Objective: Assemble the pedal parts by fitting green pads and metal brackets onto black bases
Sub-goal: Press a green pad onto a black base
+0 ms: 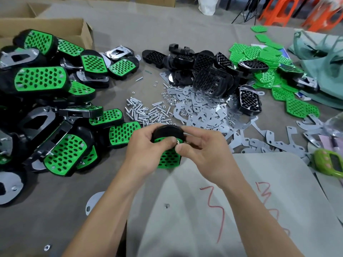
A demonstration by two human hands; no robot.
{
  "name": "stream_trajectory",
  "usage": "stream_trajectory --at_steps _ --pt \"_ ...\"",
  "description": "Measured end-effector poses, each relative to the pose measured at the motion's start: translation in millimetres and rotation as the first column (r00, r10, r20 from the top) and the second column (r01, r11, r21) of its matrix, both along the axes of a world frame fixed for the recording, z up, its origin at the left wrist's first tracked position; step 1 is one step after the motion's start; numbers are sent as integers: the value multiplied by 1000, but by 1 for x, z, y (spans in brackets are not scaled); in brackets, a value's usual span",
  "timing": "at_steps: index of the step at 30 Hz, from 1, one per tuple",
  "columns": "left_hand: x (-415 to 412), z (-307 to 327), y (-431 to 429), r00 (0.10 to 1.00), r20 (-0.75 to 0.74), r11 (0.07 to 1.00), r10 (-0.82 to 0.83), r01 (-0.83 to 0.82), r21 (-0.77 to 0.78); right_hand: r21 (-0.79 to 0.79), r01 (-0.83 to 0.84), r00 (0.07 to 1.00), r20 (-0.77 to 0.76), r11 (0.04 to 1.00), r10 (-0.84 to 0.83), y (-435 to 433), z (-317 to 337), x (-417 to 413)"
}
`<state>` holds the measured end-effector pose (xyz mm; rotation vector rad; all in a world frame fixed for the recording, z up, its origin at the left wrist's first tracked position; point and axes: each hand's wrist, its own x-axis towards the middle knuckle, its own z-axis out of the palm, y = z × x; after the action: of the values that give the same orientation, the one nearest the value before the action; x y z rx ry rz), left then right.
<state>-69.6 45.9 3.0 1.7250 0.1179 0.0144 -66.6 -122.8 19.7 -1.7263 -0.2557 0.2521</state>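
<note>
Grey table (130, 34) holds screws (143, 112), metal brackets (204, 112) and finished pedals (39, 78).

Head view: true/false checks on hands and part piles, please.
1. The left hand and right hand hold one pedal with a green pad fitted. True.
2. The finished pedals are piled on the person's right. False: they are on the left.
3. Loose screws lie beyond the hands, left of the flat metal brackets. True.
4. The bare black bases sit inside the cardboard box. False: they are heaped on the table, away from the box.
</note>
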Motion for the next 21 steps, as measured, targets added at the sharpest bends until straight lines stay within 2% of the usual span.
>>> stream_trajectory --at_steps 3,5,7,9,15,16,19,20,21 --pt "-1 -1 -3 996 34 996 88 -87 -26 -39 234 969 93 971 -230 15 -7 -10" --pt "-1 -3 -8 983 79 986 164 -166 15 -121 449 882 218 885 -418 25 -12 -20" --pt "-4 -4 -16 964 121 968 236 -245 60 -286 580 788 435 763 -436 33 -11 -28" --pt "-6 -7 -22 951 133 956 280 -289 49 -391 620 763 502 681 -406 35 -10 -30" --pt "-15 -11 -27 948 219 969 231 -245 37 -643 481 877 344 596 -336 38 2 -27" --pt "-17 -12 -28 944 223 966 243 -256 33 -644 458 887 286 612 -363 36 5 -23" --pt "-20 -16 -29 934 259 963 247 -267 45 -507 382 892 -15 773 -451 25 11 -9" --pt "-20 -16 -29 929 285 962 236 -264 65 -491 369 896 -38 789 -443 24 13 -10" --pt "-20 -15 -29 928 302 964 219 -253 79 -543 373 910 56 752 -411 26 13 -13"
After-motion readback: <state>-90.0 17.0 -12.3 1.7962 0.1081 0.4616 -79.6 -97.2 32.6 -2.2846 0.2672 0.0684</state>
